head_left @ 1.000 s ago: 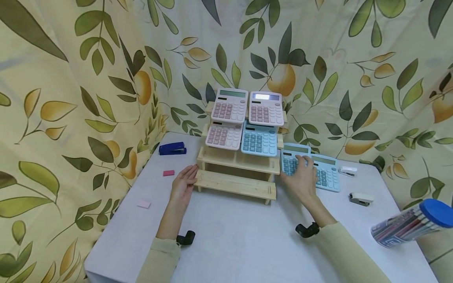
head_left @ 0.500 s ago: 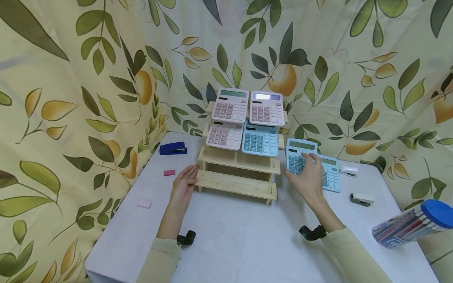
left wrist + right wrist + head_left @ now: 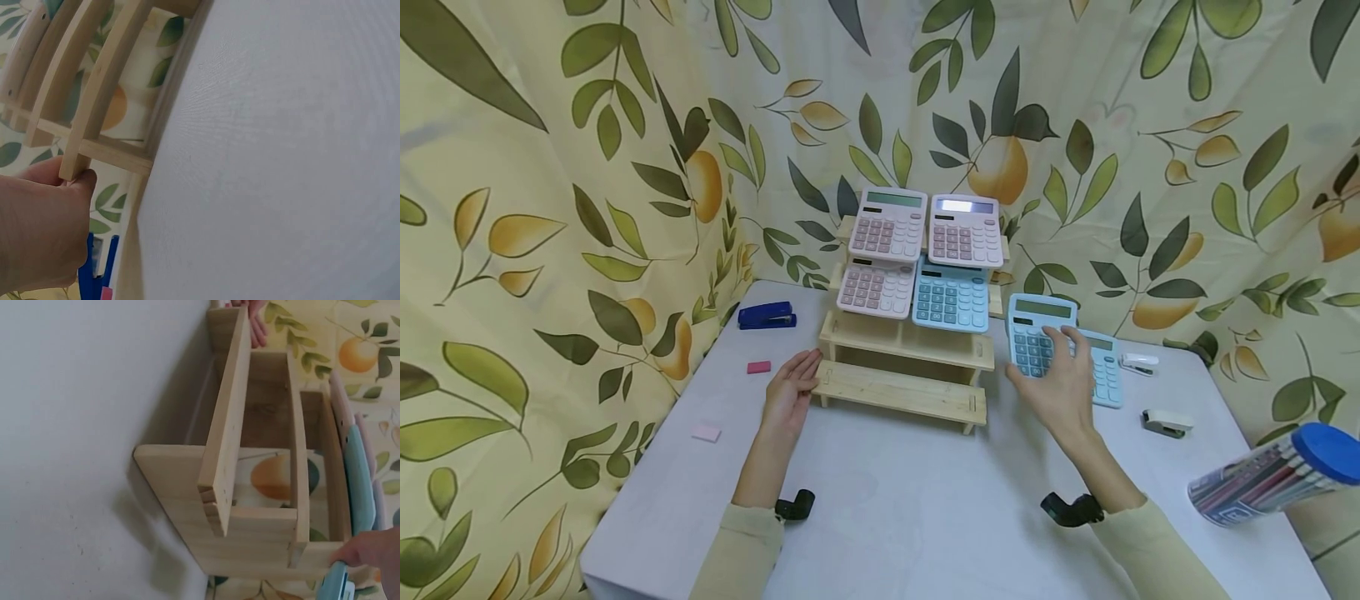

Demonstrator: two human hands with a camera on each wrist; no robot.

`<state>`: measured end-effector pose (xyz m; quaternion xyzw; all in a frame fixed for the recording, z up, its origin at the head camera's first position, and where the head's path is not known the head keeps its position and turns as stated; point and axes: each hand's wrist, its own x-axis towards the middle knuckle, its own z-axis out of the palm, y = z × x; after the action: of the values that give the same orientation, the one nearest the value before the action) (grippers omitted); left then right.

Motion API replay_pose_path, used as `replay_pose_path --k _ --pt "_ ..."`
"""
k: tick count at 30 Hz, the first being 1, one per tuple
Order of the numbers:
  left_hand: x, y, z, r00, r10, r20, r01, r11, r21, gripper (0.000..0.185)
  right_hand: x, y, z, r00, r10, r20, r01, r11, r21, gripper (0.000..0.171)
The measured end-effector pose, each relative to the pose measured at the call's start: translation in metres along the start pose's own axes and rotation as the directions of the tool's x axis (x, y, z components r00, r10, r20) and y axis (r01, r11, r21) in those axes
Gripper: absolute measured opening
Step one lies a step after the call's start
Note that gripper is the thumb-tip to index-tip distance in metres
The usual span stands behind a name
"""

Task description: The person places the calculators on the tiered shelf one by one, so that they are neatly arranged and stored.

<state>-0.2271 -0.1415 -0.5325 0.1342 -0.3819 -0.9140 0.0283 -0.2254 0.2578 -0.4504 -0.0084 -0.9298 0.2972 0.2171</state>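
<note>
At eight o'clock on the wooden rack (image 3: 898,393), the left hand (image 3: 790,393) pinches its lowest step, thumb and finger closed on it, a hold plainer in the left wrist view. At three o'clock, the right hand (image 3: 1062,392), fingers half-curled, grips a light-blue calculator (image 3: 1028,329) with grey-green display (image 3: 1043,308), keys partly hidden, largely cut off in the right wrist view; behind, toward four o'clock, a second blue calculator (image 3: 1107,377) is half covered.

The pale worktop (image 3: 895,517) is enclosed at the back and both sides by cream curtains (image 3: 865,75), hung in loose folds and printed with large green leaves (image 3: 1006,92) and orange fruit (image 3: 997,171). A yellower tone is shown at left; soft shadows (image 3: 136,519) are cast on the worktop.
</note>
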Motion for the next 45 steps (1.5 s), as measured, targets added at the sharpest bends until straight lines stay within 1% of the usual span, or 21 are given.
replay_pose_path --k 4,11,18,24,30,38,45 --pt "0.0 0.0 0.0 1.0 0.0 0.008 0.0 1.0 0.019 0.068 -0.004 -0.002 -0.005 1.0 -0.006 -0.008 0.006 1.0 -0.001 0.082" --pt "0.0 -0.001 -0.001 1.0 0.007 0.015 -0.007 1.0 0.007 0.068 -0.012 -0.006 -0.014 0.999 -0.025 -0.03 0.025 1.0 0.009 0.081" --pt "0.0 -0.001 -0.001 1.0 0.01 0.015 -0.01 1.0 0.0 0.068 -0.021 -0.009 -0.02 0.997 -0.068 -0.048 0.069 0.997 0.024 0.08" --pt "0.0 -0.001 0.0 1.0 0.005 0.014 -0.005 1.0 0.02 0.068 -0.032 -0.012 -0.024 0.995 -0.092 -0.042 0.093 0.995 0.031 0.08" --pt "0.0 0.0 0.0 1.0 0.003 0.01 -0.003 1.0 0.011 0.068 -0.041 -0.016 -0.025 0.993 -0.115 -0.036 0.116 0.993 0.032 0.078" --pt "0.0 0.0 0.001 1.0 0.007 -0.001 -0.007 1.0 0.005 0.068 -0.048 -0.017 -0.025 0.992 -0.125 -0.018 0.126 0.992 0.026 0.078" --pt "-0.001 0.0 0.001 1.0 0.004 0.001 -0.004 1.0 0.015 0.068 -0.052 -0.019 -0.025 0.99 -0.138 -0.006 0.138 0.99 0.019 0.077"
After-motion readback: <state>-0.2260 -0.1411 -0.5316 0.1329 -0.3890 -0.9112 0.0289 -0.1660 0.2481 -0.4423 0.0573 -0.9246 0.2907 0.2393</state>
